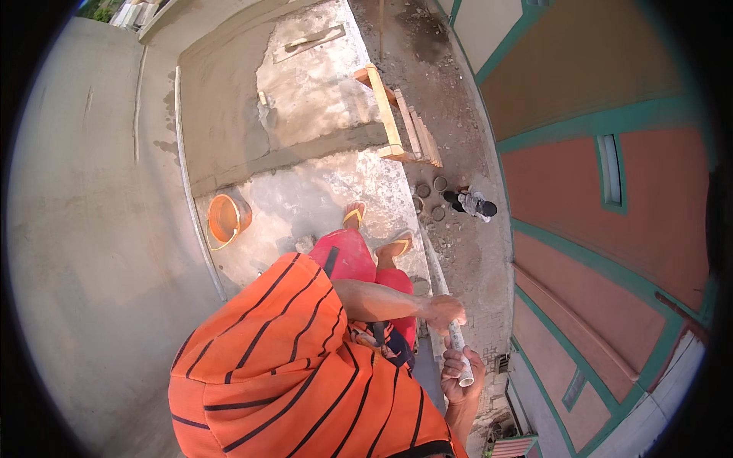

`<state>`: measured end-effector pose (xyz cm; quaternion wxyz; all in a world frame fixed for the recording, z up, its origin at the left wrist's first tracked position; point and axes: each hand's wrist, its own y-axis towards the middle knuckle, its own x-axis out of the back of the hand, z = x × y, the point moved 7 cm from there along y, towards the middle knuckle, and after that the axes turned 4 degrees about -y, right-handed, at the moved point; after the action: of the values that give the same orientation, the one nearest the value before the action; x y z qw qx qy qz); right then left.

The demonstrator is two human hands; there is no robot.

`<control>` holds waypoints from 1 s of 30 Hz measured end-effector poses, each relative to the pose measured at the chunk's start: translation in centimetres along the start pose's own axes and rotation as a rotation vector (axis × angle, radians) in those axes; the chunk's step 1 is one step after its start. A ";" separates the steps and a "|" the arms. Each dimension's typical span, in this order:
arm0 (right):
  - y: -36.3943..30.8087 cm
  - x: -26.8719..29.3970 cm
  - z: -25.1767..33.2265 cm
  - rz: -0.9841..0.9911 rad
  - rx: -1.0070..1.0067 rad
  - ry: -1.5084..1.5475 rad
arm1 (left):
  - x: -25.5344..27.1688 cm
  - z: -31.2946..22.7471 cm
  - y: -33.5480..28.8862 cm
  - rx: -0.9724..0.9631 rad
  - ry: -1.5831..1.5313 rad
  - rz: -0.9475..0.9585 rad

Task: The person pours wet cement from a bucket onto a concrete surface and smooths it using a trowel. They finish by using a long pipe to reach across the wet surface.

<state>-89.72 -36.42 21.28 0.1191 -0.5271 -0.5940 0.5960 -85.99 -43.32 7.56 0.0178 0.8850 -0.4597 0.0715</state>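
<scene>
Both my hands are closed around a white hollow pipe (457, 336) at the right edge of the slab. My left hand (443, 311) grips it a little farther from its round end. Just below, my right hand (462, 372) wraps around it near that nearer, uncapped end. From the hands the pipe appears to run away along the slab's edge; its far end is hard to make out. My feet, in yellow-strapped flip-flops, stand on the rough concrete slab (305, 179).
An orange bucket (230, 219) stands left of my feet. Ahead, a wooden ladder (387, 111) leans at the slab's edge, and a long float (309, 43) lies farther off. Well below on the right are a person (475, 204), several round basins (437, 213) and a red-and-green building (603, 252).
</scene>
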 end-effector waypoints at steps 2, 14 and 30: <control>-0.1 -0.8 -0.9 -0.013 0.065 -0.158 | 0.2 -0.1 -1.0 0.070 0.040 0.010; 7.4 10.1 8.6 -0.423 0.670 -1.394 | 4.5 -11.7 0.4 0.086 -0.003 -0.303; -9.9 -21.8 4.2 0.244 1.859 -1.530 | 18.6 -46.4 -11.4 -0.791 -0.189 -0.621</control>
<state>-88.66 -52.99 39.05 0.0134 0.1961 0.1980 0.9603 -71.24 -47.28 56.51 0.3300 0.9080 -0.1664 -0.1971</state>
